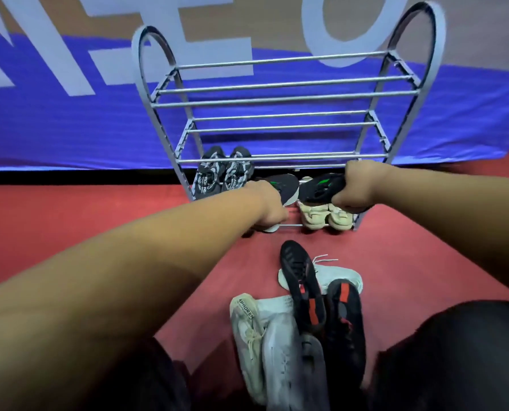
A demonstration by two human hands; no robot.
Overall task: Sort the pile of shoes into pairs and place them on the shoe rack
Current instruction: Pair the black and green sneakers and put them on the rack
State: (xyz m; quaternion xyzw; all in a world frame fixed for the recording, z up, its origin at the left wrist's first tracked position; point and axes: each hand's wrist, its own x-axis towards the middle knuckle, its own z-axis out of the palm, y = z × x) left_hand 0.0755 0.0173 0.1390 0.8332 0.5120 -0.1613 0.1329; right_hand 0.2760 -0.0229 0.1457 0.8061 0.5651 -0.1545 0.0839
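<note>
A grey metal shoe rack (283, 97) stands against the wall. On its bottom tier, a black-and-white patterned pair (223, 175) sits at the left and a cream pair (326, 218) at the right. My left hand (269, 210) grips the heel of a black shoe with a green mark and white sole (286, 186) in the middle of that tier. My right hand (357, 186) holds the matching black and green shoe (321, 188) just above the cream pair. A pile of several shoes lies on the floor near me, including black and red ones (321, 307), white ones (286, 360) and a cream one (247, 330).
The floor is red carpet (99, 209). A blue and orange banner (69, 114) with large pale letters covers the wall behind the rack. The rack's upper tiers (286, 84) hold nothing. My dark-clothed knees (455, 360) flank the pile.
</note>
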